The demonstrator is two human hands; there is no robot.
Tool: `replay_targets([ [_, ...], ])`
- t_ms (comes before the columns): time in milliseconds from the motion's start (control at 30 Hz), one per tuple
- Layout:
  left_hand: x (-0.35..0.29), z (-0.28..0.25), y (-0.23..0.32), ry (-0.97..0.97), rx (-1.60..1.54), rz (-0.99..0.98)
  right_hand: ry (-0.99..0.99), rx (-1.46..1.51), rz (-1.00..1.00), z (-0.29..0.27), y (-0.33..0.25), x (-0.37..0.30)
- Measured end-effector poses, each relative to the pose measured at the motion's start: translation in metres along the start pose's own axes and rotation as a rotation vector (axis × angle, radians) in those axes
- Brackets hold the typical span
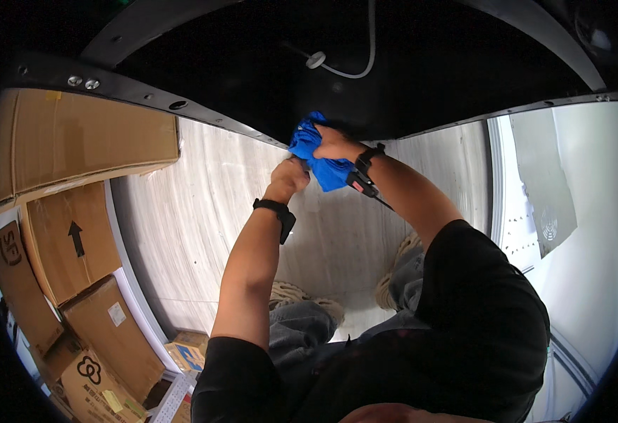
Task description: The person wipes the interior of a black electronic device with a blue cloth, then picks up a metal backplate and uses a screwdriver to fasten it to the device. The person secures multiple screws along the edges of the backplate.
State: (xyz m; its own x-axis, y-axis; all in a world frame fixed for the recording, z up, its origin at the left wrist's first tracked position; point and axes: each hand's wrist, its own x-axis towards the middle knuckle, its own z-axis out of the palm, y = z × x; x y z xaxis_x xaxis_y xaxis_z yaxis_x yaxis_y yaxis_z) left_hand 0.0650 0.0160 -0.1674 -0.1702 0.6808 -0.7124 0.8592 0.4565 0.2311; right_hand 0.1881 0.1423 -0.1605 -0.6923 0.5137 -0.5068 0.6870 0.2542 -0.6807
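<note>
A crumpled blue cloth (pixel 328 173) is bunched up at the near edge of a dark metal frame (pixel 235 125). My right hand (pixel 337 144) grips its upper part, thumb and fingers pressed into the folds. Lower and to the left, my left hand (pixel 291 176) is closed at the cloth's left side, its fingertips partly hidden. Part of the cloth hangs below my hands. Both wrists carry black bands, and a small dark device with a cable (pixel 362 184) sits by my right wrist.
Cardboard boxes (pixel 83 137) are stacked along the left. A white cable (pixel 372 42) with a round white piece hangs inside the dark frame. Pale wood-look floor (pixel 182 211) lies below, with my feet on it. A grey sheet (pixel 545 183) stands against white panels at right.
</note>
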Motion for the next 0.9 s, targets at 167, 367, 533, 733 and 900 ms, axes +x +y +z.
replay_targets([
  [167,-0.007,0.005,-0.003,0.060,-0.015,0.053,-0.178,-0.097,0.016,-0.024,-0.033,0.038],
  [367,-0.023,0.000,0.004,0.119,-0.156,0.094,-0.082,-0.249,0.055,-0.020,-0.044,0.078],
  [533,-0.029,0.006,0.010,0.167,-0.137,0.041,-0.085,-0.307,0.071,-0.017,-0.057,0.061],
  [733,-0.020,0.004,0.030,0.129,-0.045,-0.003,-0.082,-0.413,0.077,-0.009,-0.036,-0.007],
  [900,-0.028,-0.005,0.053,0.263,-0.048,-0.111,-0.041,-0.491,0.243,-0.024,-0.008,-0.045],
])
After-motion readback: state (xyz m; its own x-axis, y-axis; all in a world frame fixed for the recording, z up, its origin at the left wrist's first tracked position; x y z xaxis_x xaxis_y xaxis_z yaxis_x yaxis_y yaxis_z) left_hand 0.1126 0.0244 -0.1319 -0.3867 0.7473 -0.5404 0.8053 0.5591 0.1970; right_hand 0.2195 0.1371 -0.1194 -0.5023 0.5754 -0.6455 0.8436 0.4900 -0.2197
